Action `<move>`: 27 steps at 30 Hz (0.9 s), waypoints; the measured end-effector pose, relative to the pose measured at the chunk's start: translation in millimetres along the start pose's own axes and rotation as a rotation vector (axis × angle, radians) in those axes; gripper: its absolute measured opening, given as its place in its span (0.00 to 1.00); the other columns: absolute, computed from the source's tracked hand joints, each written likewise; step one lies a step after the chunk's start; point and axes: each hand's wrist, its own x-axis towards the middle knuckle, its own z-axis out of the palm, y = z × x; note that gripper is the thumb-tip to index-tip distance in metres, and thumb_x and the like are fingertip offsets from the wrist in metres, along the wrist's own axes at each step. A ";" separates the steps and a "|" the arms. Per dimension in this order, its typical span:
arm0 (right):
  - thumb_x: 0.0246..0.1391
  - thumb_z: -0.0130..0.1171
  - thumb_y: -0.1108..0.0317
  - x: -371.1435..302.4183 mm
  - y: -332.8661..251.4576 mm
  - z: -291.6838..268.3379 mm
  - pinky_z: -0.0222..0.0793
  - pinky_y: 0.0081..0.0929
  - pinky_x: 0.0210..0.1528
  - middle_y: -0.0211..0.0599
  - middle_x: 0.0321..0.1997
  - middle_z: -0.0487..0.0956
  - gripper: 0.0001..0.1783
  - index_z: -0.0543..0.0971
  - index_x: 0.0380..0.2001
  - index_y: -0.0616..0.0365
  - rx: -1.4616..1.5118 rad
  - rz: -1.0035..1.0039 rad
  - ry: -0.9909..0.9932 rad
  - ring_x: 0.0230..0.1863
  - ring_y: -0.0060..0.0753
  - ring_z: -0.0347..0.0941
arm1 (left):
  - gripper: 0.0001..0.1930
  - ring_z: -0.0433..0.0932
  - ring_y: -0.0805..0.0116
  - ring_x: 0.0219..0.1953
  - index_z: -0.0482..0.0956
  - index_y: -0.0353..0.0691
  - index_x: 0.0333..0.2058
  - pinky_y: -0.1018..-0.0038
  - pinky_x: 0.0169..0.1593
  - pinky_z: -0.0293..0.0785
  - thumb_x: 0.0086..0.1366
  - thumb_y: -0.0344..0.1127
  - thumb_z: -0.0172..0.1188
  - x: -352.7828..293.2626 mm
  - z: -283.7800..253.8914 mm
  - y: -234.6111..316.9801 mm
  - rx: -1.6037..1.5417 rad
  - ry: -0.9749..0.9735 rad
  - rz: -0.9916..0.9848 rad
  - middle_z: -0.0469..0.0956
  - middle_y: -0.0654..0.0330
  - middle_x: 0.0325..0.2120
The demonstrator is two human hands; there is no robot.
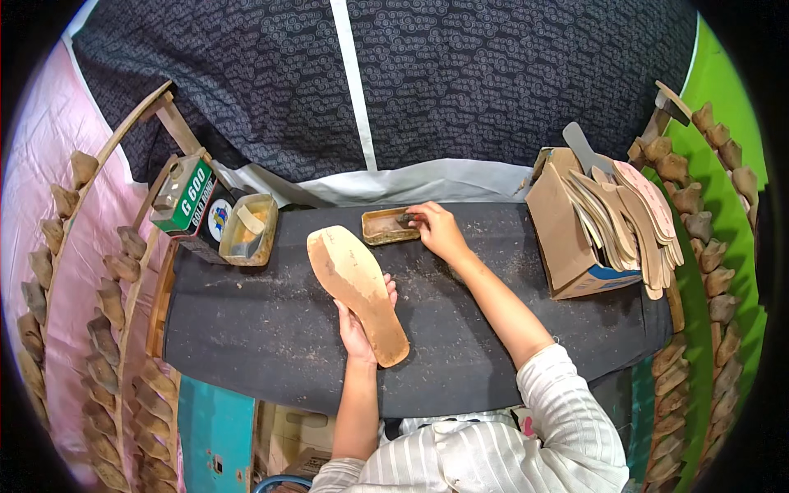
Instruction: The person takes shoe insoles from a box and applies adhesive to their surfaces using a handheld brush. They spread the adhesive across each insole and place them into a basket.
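Observation:
My left hand (353,335) holds a tan shoe insole (353,279) over the dark cloth-covered table, its fingers around the narrower middle. The insole is tilted, with the wide toe end pointing away. A darker, wet-looking patch covers most of its face, while the toe end is paler and carries some pencil-like marks. At the far middle of the table lies a small shallow tray (380,240) with a pale, smeared inside. Over its right end my right hand (441,233) pinches a small dark piece (403,218), whose kind is not clear because the fingers partly cover it.
At the right, a cardboard box (562,238) is packed with upright insole pieces (629,218). A green and black metal can (187,201) stands at the far left beside a tub (250,256) of yellowish stuff. Racks of wooden shoe lasts (103,329) flank both sides. Scraps litter the table.

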 end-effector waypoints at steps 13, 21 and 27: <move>0.39 0.56 0.84 -2.7 -33.9 -10.4 0.74 0.31 0.38 0.38 0.35 0.77 0.19 0.77 0.38 0.57 -0.103 -0.119 0.089 0.36 0.40 0.77 | 0.38 0.70 0.50 0.53 0.52 0.35 0.62 0.62 0.57 0.68 0.66 0.63 0.34 -2.2 5.4 0.8 0.018 0.006 -0.030 0.61 0.40 0.57; 0.36 0.63 0.81 -11.0 -135.2 -36.6 0.74 0.27 0.36 0.39 0.37 0.78 0.20 0.80 0.38 0.55 -0.035 -0.451 0.120 0.36 0.36 0.76 | 0.40 0.74 0.52 0.47 0.52 0.34 0.62 0.64 0.52 0.71 0.65 0.65 0.31 -5.5 -1.5 -0.1 0.126 -0.126 -0.115 0.62 0.41 0.56; 0.36 0.65 0.73 -19.8 -152.6 -31.3 0.73 0.31 0.40 0.38 0.37 0.77 0.21 0.79 0.41 0.57 -0.025 -0.595 0.031 0.37 0.38 0.75 | 0.40 0.73 0.54 0.48 0.55 0.34 0.61 0.63 0.53 0.69 0.65 0.65 0.31 -12.1 1.1 -5.0 0.218 -0.065 -0.144 0.65 0.44 0.55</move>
